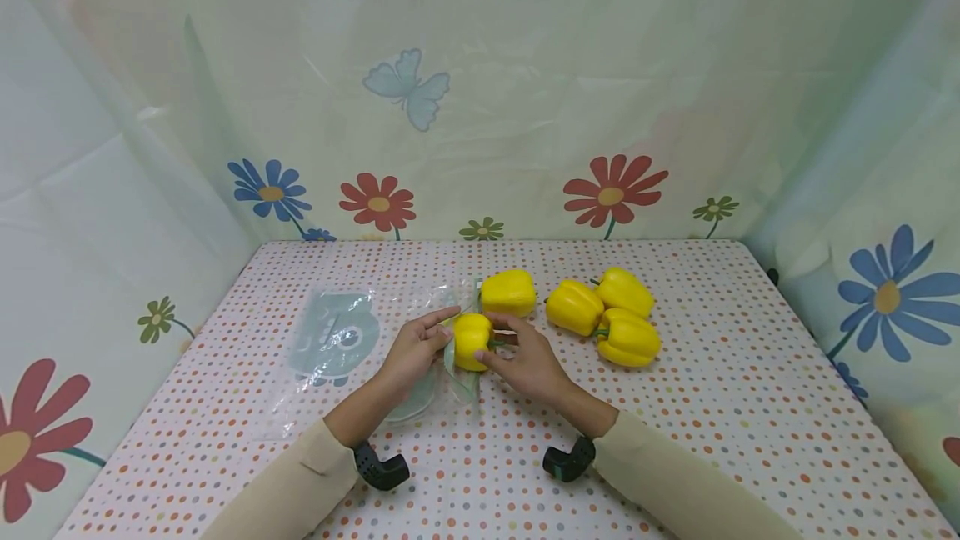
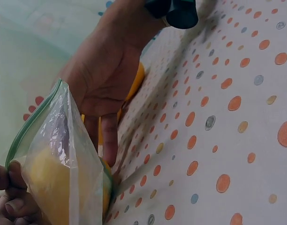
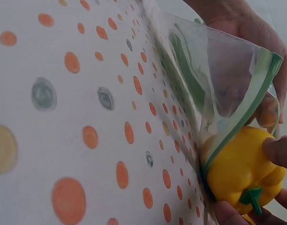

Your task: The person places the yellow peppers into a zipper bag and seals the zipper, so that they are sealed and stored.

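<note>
A yellow bell pepper [image 1: 471, 340] lies at the mouth of a clear zip bag [image 3: 228, 70] with a green edge, partly inside it. My right hand [image 1: 531, 359] grips the pepper [image 3: 244, 164] by its stem end, thumb and fingers around it. My left hand [image 1: 411, 354] pinches the bag's edge beside the pepper; in the left wrist view its fingers [image 2: 14, 201] hold the green-edged opening. Through the bag's clear film the pepper [image 2: 52, 187] shows yellow.
Beyond my right hand lie more yellow peppers [image 1: 507, 292], three of them grouped [image 1: 628, 338] to the right. Another clear bag with a pale green print [image 1: 345, 336] lies flat on the dotted table [image 1: 675, 457] at the left. Flowered curtains [image 1: 480, 107] stand behind and at both sides.
</note>
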